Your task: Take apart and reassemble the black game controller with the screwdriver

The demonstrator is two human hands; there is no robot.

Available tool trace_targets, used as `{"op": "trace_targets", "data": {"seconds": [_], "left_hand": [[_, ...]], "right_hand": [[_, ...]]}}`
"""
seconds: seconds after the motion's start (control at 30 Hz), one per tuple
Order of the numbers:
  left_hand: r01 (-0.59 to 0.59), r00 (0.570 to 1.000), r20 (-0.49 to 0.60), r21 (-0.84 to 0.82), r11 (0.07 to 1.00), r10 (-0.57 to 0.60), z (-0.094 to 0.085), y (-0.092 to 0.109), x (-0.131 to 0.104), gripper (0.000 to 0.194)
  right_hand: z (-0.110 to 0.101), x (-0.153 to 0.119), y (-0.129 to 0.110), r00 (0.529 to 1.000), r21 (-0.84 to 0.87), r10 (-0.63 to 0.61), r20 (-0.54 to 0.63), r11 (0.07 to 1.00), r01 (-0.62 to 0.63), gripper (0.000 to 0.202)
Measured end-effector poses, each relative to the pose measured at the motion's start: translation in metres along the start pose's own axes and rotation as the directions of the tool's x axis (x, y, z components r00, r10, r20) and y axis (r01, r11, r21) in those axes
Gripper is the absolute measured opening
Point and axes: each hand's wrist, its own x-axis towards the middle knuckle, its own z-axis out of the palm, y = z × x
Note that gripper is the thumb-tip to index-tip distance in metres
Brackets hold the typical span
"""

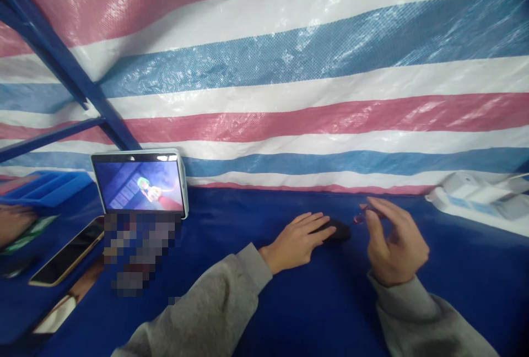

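My left hand [295, 241] reaches across the blue table with its fingers stretched out. Its fingertips lie on a small, dark, rounded object [339, 231], whose kind I cannot make out because the hand partly covers it. Just to the right, my right hand [394, 241] is raised a little, thumb and fingers pinched together. At its fingertips shows a small reddish, see-through piece [359, 217], blurred and mostly hidden by the fingers. The piece is close to the right end of the dark object.
A tablet [142, 183] playing a cartoon stands upright at the left. Beside it lie a phone [68, 252] and a blue compartment tray [53, 189]. Another person's hand [14, 223] rests near a green packet [31, 236]. White power adapters [475, 194] sit at the right, below a striped sheet [309, 120].
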Motion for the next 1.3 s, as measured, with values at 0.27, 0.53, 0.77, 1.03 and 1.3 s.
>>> {"op": "trace_targets", "data": {"seconds": [0.27, 0.53, 0.77, 1.03, 1.3], "left_hand": [[0.0, 1.0, -0.003, 0.008, 1.0, 0.0, -0.0004, 0.0, 0.0001, 0.042], [-0.002, 1.0, 0.005, 0.013, 1.0, 0.002, 0.0016, -0.0005, -0.0004, 0.043], [-0.005, 1.0, -0.007, 0.015, 1.0, 0.005, 0.0016, -0.0002, -0.0006, 0.042], [-0.003, 1.0, -0.015, -0.002, 1.0, 0.003, 0.001, -0.0005, -0.0001, 0.042], [-0.006, 1.0, -0.016, 0.007, 1.0, 0.006, 0.0009, -0.0003, -0.0001, 0.042]], "right_hand": [[-0.0024, 0.0007, -0.003, 0.998, 0.001, 0.061, 0.035, 0.998, -0.061, 0.029], [0.001, -0.0025, 0.0002, 0.997, 0.052, 0.083, 0.004, 0.995, -0.083, 0.028], [-0.0005, -0.0003, -0.0009, 1.0, 0.021, 0.017, 0.024, 1.0, -0.018, 0.035], [-0.0006, 0.0007, -0.0013, 0.999, 0.02, 0.017, 0.028, 1.0, -0.018, 0.033], [-0.0003, -0.0017, 0.0022, 1.0, -0.033, 0.006, -0.014, 0.999, -0.007, 0.029]]}}
